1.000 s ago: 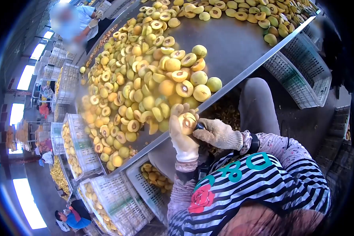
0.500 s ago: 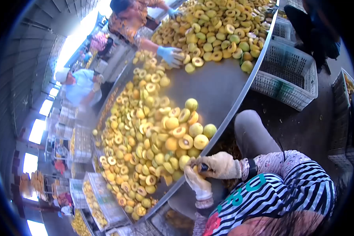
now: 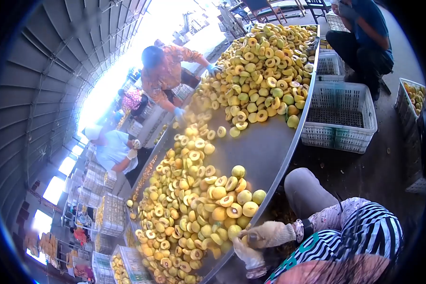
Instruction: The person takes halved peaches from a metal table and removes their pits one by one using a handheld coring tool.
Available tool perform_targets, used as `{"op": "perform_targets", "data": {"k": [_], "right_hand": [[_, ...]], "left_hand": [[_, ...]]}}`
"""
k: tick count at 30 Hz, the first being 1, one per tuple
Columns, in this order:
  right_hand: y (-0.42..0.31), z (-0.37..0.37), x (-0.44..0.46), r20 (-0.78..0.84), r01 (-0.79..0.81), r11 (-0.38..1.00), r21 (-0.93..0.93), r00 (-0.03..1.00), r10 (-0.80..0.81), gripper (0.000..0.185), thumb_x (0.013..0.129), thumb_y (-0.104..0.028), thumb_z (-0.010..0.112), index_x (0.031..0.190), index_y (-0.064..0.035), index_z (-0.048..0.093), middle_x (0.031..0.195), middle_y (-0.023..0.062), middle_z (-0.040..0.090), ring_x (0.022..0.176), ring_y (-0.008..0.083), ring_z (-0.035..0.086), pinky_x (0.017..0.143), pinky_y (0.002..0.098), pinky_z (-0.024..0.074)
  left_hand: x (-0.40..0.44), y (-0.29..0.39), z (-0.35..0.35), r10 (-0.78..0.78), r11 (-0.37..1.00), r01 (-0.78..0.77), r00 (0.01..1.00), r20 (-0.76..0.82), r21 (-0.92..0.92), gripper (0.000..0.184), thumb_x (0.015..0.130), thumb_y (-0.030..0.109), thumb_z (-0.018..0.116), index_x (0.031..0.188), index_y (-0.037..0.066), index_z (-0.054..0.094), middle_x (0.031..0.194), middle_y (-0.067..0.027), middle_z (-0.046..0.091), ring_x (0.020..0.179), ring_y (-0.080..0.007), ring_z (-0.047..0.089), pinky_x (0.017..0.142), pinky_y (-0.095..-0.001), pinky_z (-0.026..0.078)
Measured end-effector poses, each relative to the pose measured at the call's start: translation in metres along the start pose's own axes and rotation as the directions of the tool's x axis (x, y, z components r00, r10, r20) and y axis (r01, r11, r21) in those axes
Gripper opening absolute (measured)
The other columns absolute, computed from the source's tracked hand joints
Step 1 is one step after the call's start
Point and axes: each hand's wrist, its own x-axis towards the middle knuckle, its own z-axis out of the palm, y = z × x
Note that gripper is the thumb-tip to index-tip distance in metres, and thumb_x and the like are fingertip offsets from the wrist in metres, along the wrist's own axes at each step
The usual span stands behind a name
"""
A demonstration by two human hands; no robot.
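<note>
My left hand [image 3: 247, 252], in a pale glove, is closed at the near edge of the metal table [image 3: 281, 163]; what lies inside its fingers is hidden. Touching it from the right, my gloved right hand [image 3: 272, 234] is wrapped round a small dark-handled tool [image 3: 252, 237]. Just beyond both hands, halved and whole yellow-green fruits [image 3: 194, 203] lie heaped on the table. A second heap of fruit halves [image 3: 265, 71] covers its far end.
An empty white crate [image 3: 338, 135] stands right of the table. Across the table, a person in an orange patterned top [image 3: 163, 71] reaches into the fruit. Another person in light blue [image 3: 113, 149] stands left; a person in dark clothes [image 3: 371, 35] is at upper right. Filled crates [image 3: 128, 265] stand lower left.
The view has swung up towards the far end, so my hands appear lower and further right. They remain together; the fruit seen in my left hand earlier is now hidden.
</note>
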Motion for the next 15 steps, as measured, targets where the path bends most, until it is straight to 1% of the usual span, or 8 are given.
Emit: {"op": "perform_targets", "data": {"k": [2,3,4,5,7,9,10,15], "right_hand": [[0.03,0.02,-0.001,0.347,0.045,0.993,0.112,0.934,-0.082,0.035,0.097,-0.038,0.066,0.108,-0.0054,0.065,0.097,0.0156,0.07,0.089,0.0276,0.068,0.08,0.04,0.0523],[0.016,0.015,-0.011,0.312,0.022,0.989,0.146,0.948,-0.067,0.034,0.097,-0.037,0.066,0.108,-0.0053,0.065,0.097,0.0146,0.07,0.089,0.0255,0.067,0.079,0.039,0.0522],[0.002,0.006,-0.02,0.292,-0.01,0.983,0.183,0.955,-0.045,0.033,0.098,-0.037,0.066,0.107,-0.0052,0.064,0.097,0.0135,0.07,0.089,0.0235,0.067,0.079,0.0381,0.0521],[0.019,0.011,-0.017,0.228,-0.047,0.966,0.254,0.974,-0.013,0.034,0.098,-0.038,0.065,0.109,-0.0058,0.064,0.096,0.0138,0.07,0.086,0.023,0.066,0.078,0.0373,0.0525],[0.01,-0.002,-0.014,0.15,-0.084,0.954,0.286,0.988,0.042,0.035,0.1,-0.037,0.063,0.115,-0.0054,0.062,0.09,0.008,0.068,0.077,0.0187,0.065,0.071,0.0353,0.0535],[0.014,0.004,-0.014,0.24,-0.286,0.742,0.606,0.955,0.172,0.03,0.101,-0.034,0.062,0.114,-0.0067,0.059,0.077,0.001,0.056,0.064,0.0087,0.056,0.054,0.026,0.0463],[0.001,-0.003,-0.009,0.337,-0.386,0.694,0.607,0.917,0.216,0.028,0.1,-0.032,0.062,0.112,-0.0072,0.06,0.076,0.0004,0.055,0.063,0.0087,0.054,0.053,0.0249,0.0439],[-0.027,0.006,0.011,0.338,-0.428,0.859,0.279,0.882,0.329,0.039,0.1,-0.035,0.058,0.122,-0.0032,0.061,0.084,0.0092,0.064,0.073,0.0201,0.063,0.066,0.0325,0.0504]], "left_hand": [[0.017,-0.002,-0.027,-0.17,0.875,0.194,0.981,0.095,-0.444,0.035,0.103,0.035,0.051,0.112,0.002,0.059,0.106,-0.0116,0.065,0.096,-0.0268,0.064,0.083,-0.0388,0.057],[0.02,-0.001,-0.031,-0.241,0.716,0.213,0.969,0.051,-0.665,0.034,0.103,0.035,0.053,0.115,0.004,0.06,0.11,-0.0115,0.065,0.101,-0.0282,0.065,0.086,-0.0435,0.059],[0.017,0.01,-0.029,-0.083,0.851,0.115,0.993,0.084,-0.513,0.034,0.103,0.032,0.054,0.121,0.005,0.06,0.118,-0.0116,0.065,0.109,-0.0293,0.063,0.093,-0.0486,0.057],[0.022,0.007,-0.04,-0.1,0.775,0.131,0.991,0.084,-0.619,0.039,0.102,0.031,0.057,0.131,0.005,0.057,0.13,-0.0138,0.061,0.119,-0.0311,0.059,0.102,-0.0524,0.052],[0.023,0.009,-0.047,0.037,0.871,0.02,0.994,0.106,-0.491,0.047,0.102,0.037,0.057,0.138,0.007,0.053,0.134,-0.0105,0.06,0.122,-0.0293,0.059,0.102,-0.0514,0.052],[0.013,0.016,-0.041,0.112,0.908,-0.07,0.99,0.079,-0.413,0.053,0.101,0.036,0.059,0.144,0.007,0.047,0.137,-0.0111,0.057,0.122,-0.0262,0.059,0.098,-0.0456,0.054],[0.012,0.024,-0.031,-0.021,0.934,-0.01,0.997,-0.081,-0.356,0.049,0.104,0.043,0.048,0.136,0.007,0.054,0.135,-0.0104,0.061,0.116,-0.025,0.062,0.087,-0.0396,0.056],[0.003,0.03,-0.025,-0.047,0.978,0.015,0.988,-0.149,-0.208,0.052,0.104,0.051,0.044,0.129,0.007,0.057,0.117,-0.0106,0.065,0.099,-0.0238,0.063,0.079,-0.0381,0.055]]}}
